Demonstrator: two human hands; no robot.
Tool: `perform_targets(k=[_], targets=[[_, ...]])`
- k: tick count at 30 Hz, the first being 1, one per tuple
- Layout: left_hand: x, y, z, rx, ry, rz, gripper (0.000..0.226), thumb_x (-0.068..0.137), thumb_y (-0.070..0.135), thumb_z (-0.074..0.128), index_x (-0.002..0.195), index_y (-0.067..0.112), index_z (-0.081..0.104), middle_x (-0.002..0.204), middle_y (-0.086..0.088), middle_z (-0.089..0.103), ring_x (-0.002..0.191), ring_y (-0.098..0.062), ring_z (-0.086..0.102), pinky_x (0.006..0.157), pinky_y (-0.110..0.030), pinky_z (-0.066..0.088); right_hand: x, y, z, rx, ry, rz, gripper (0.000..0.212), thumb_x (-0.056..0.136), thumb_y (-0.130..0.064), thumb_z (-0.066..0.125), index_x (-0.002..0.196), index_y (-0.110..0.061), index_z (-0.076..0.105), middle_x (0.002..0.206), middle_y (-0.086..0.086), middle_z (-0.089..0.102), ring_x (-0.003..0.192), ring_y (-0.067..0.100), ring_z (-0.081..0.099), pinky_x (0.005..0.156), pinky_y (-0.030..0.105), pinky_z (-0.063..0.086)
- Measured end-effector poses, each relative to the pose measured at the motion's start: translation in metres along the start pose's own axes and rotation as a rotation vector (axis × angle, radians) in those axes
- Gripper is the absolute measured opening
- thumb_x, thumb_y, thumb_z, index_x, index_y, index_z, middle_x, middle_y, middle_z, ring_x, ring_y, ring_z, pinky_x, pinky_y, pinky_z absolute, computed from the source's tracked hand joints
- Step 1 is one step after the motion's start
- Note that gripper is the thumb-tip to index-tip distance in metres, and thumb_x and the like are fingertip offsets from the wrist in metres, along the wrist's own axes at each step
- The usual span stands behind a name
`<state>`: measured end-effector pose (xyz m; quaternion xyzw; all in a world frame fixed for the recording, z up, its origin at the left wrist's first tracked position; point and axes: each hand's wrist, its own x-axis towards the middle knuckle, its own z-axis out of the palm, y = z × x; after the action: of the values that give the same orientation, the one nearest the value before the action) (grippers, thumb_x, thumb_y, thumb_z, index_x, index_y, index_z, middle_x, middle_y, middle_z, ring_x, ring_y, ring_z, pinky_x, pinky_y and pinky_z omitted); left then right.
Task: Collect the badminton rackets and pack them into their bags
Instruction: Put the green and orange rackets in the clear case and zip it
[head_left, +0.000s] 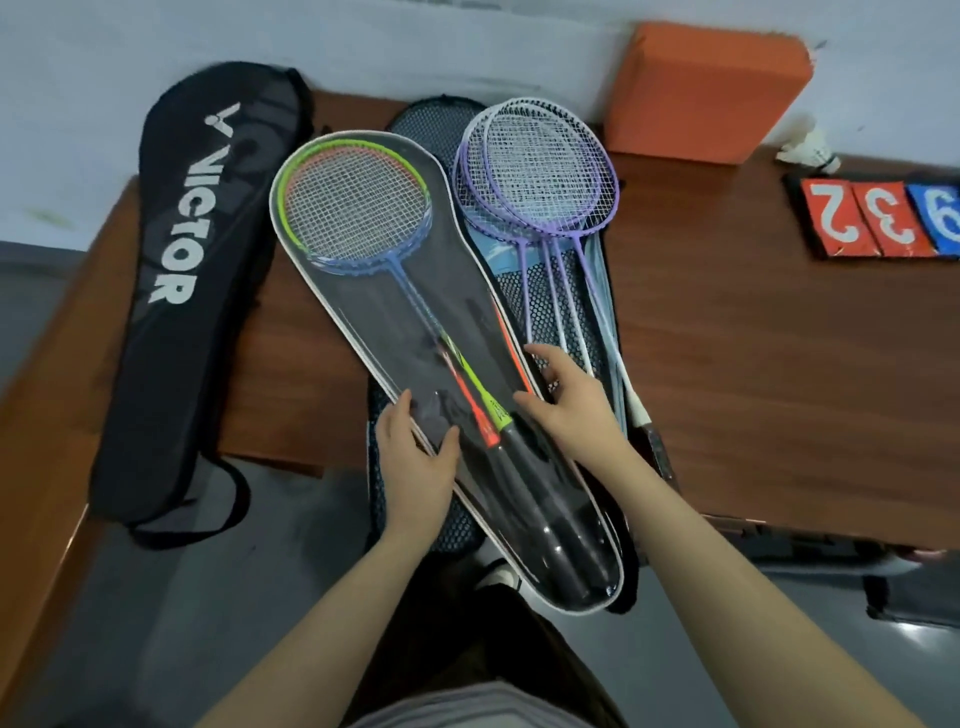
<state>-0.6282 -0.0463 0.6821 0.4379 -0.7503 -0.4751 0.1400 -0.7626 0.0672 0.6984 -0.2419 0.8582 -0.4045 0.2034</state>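
A clear, white-edged racket bag (374, 322) lies across the brown table's front edge. Inside it are rackets with green, orange and blue frames (358, 208) and black grips. My left hand (415, 457) holds the bag's left edge near the handle end. My right hand (566, 405) rests with spread fingers on its right edge. Beside it, three purple rackets (540, 176) lie loose on a black mesh bag (431, 130). A black VICTOR bag (192, 291) lies at the left.
An orange block (706, 88) stands against the wall at the back. A white shuttlecock (810, 150) and red and blue number cards (883, 218) sit at the right. The brown table (753, 364) ends just before my body; grey floor lies below.
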Motion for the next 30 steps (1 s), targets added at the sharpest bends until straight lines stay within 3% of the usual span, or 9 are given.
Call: perform_targets(k=[2, 5, 9, 14, 18, 23, 26, 28, 30], targets=[[0.001, -0.001, -0.006, -0.017, 0.056, 0.013, 0.057, 0.086, 0.013, 0.064, 0.137, 0.011, 0.039, 0.141, -0.009, 0.035, 0.131, -0.019, 0.035, 0.108, -0.025, 0.027, 0.006, -0.008, 0.008, 0.015, 0.001, -0.007, 0.053, 0.083, -0.017, 0.067, 0.131, -0.021, 0.047, 0.077, -0.022, 0.041, 0.065, 0.005, 0.041, 0.069, 0.022, 0.033], [0.004, 0.002, -0.016, -0.020, 0.133, -0.002, 0.046, 0.088, 0.006, 0.058, 0.133, 0.010, 0.047, 0.143, -0.009, 0.033, 0.131, -0.018, 0.034, 0.098, -0.006, 0.020, 0.008, -0.018, 0.026, 0.083, -0.009, -0.017, 0.053, 0.081, -0.012, 0.068, 0.130, -0.015, 0.049, 0.093, -0.014, 0.053, 0.085, 0.012, 0.048, 0.076, 0.020, 0.035], [0.008, 0.008, -0.037, -0.021, 0.227, 0.036, 0.041, 0.090, 0.004, 0.054, 0.131, 0.011, 0.050, 0.141, -0.006, 0.035, 0.129, -0.014, 0.037, 0.091, 0.006, 0.018, 0.001, -0.035, 0.050, 0.106, 0.035, -0.145, 0.048, 0.084, -0.007, 0.063, 0.131, -0.009, 0.050, 0.127, 0.005, 0.057, 0.119, 0.015, 0.050, 0.097, 0.013, 0.029], [0.018, 0.018, -0.073, -0.017, 0.326, 0.189, 0.037, 0.090, 0.001, 0.055, 0.126, 0.008, 0.054, 0.132, -0.003, 0.045, 0.114, 0.007, 0.036, 0.092, 0.006, 0.021, 0.000, -0.070, 0.062, 0.072, 0.130, -0.299, 0.041, 0.086, -0.007, 0.060, 0.126, -0.008, 0.053, 0.110, 0.006, 0.060, 0.096, 0.007, 0.051, 0.083, 0.015, 0.035], [0.040, 0.014, -0.108, 0.017, 0.365, 0.315, 0.037, 0.089, 0.003, 0.057, 0.125, 0.007, 0.055, 0.129, -0.002, 0.047, 0.117, 0.004, 0.039, 0.099, 0.000, 0.025, 0.008, -0.104, 0.076, 0.073, 0.150, -0.388, 0.040, 0.086, -0.007, 0.058, 0.126, -0.009, 0.053, 0.107, 0.006, 0.059, 0.095, 0.008, 0.051, 0.081, 0.015, 0.037], [0.087, 0.006, -0.158, -0.004, 0.335, 0.322, 0.041, 0.091, 0.010, 0.056, 0.131, 0.012, 0.049, 0.130, 0.009, 0.038, 0.116, 0.015, 0.027, 0.094, 0.007, 0.016, 0.030, -0.155, 0.112, 0.079, 0.226, -0.425, 0.036, 0.088, -0.005, 0.057, 0.124, -0.008, 0.054, 0.102, 0.005, 0.058, 0.086, 0.007, 0.050, 0.078, 0.004, 0.035], [0.127, -0.001, -0.196, 0.027, 0.330, 0.380, 0.041, 0.089, 0.006, 0.057, 0.130, 0.007, 0.050, 0.133, -0.003, 0.046, 0.120, 0.002, 0.036, 0.098, 0.003, 0.019, 0.049, -0.189, 0.142, 0.074, 0.272, -0.419, 0.034, 0.087, -0.003, 0.057, 0.121, -0.007, 0.056, 0.098, 0.005, 0.058, 0.079, 0.011, 0.049, 0.073, 0.003, 0.034], [0.154, -0.011, -0.221, 0.061, 0.322, 0.402, 0.041, 0.087, 0.004, 0.059, 0.128, 0.005, 0.052, 0.131, -0.011, 0.050, 0.123, -0.014, 0.044, 0.101, 0.000, 0.021, 0.063, -0.208, 0.167, 0.077, 0.288, -0.404, 0.033, 0.086, -0.003, 0.057, 0.119, -0.008, 0.057, 0.097, 0.005, 0.058, 0.078, 0.008, 0.049, 0.074, 0.004, 0.034], [0.179, -0.024, -0.243, 0.080, 0.303, 0.421, 0.041, 0.086, 0.003, 0.060, 0.127, 0.003, 0.053, 0.130, -0.013, 0.052, 0.123, -0.019, 0.046, 0.101, -0.001, 0.022, 0.076, -0.224, 0.193, 0.100, 0.312, -0.386, 0.032, 0.085, -0.001, 0.056, 0.117, -0.008, 0.058, 0.098, 0.004, 0.059, 0.084, 0.005, 0.050, 0.079, 0.007, 0.036]])
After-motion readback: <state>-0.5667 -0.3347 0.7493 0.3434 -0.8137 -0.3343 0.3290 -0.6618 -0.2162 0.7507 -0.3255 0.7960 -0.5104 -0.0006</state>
